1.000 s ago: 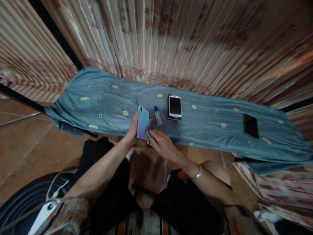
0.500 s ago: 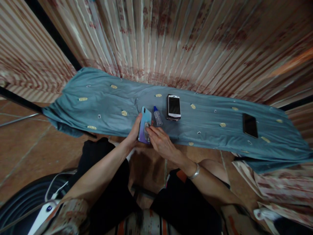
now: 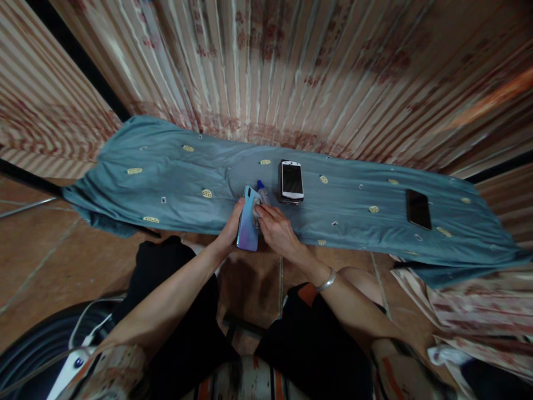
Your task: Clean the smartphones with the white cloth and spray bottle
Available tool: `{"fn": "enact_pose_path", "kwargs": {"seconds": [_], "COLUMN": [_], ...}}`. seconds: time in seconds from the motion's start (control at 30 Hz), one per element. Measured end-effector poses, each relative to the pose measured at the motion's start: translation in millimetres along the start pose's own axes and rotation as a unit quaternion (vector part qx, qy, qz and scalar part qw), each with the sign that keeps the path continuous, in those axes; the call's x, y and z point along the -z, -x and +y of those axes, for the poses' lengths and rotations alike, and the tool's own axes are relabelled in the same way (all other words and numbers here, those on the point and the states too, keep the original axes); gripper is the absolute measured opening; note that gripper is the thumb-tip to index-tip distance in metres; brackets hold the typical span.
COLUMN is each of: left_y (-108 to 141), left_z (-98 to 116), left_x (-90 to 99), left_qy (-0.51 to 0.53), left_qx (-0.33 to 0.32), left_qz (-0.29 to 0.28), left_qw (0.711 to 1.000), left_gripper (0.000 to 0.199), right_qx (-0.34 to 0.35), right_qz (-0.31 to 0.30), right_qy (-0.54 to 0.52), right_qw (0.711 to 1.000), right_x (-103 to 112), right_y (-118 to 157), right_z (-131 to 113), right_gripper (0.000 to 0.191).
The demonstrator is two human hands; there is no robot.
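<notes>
A blue-purple smartphone (image 3: 249, 225) is gripped along its left edge by my left hand (image 3: 230, 226), its back with the camera strip facing up. My right hand (image 3: 278, 226) pinches a small greyish cloth or wipe (image 3: 256, 209) against the phone's right edge, near the upper half. Just beyond my right fingers lies a small clear bottle (image 3: 264, 193) with a blue cap, its lower part hidden by the hand. To the right of the bottle, a white phone (image 3: 292, 179) with a dark screen tops a short stack of phones.
A teal patterned cloth (image 3: 200, 166) covers the narrow table. A dark phone (image 3: 418, 209) lies alone toward its right end. Behind hangs a pleated curtain (image 3: 258, 72). At lower left, a white power strip (image 3: 70, 369) and a cable sit by a black round container (image 3: 25, 355).
My right hand has moved the cloth from the lower middle of the phone's back up to its right edge. The phone has turned slightly, and the view has shifted a little.
</notes>
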State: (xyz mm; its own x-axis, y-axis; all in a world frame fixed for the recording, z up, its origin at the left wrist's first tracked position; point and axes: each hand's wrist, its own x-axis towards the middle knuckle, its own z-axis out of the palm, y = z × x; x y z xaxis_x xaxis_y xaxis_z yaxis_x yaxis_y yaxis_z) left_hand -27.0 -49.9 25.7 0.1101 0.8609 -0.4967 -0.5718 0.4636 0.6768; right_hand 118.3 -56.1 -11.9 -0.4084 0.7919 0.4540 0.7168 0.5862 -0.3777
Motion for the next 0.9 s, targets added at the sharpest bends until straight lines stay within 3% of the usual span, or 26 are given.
{"fn": "enact_pose_path", "kwargs": {"seconds": [0.33,0.6,0.9], "left_y": [10.2,9.2,12.0], "left_z": [2.7,-6.6,-3.0], "left_x": [-11.6,-3.9,-5.5], "left_qy": [-0.029,-0.054,-0.09], "left_qx": [0.052,0.055,0.061], "left_qz": [0.003,-0.026,-0.004], "left_qw": [0.998,0.997,0.994], "left_gripper": [0.049,0.047,0.047], "right_qx": [-0.014,-0.012,0.015], "right_qz": [0.023,0.029,0.02], "right_qy": [0.024,0.027,0.031], "right_qw": [0.999,0.999,0.999], "right_x": [-2.3,0.0,6.6], "right_y": [-6.3,-10.1,-11.0], "right_z": [6.4,13.4,10.5], "right_gripper": [0.043,0.044,0.045]}}
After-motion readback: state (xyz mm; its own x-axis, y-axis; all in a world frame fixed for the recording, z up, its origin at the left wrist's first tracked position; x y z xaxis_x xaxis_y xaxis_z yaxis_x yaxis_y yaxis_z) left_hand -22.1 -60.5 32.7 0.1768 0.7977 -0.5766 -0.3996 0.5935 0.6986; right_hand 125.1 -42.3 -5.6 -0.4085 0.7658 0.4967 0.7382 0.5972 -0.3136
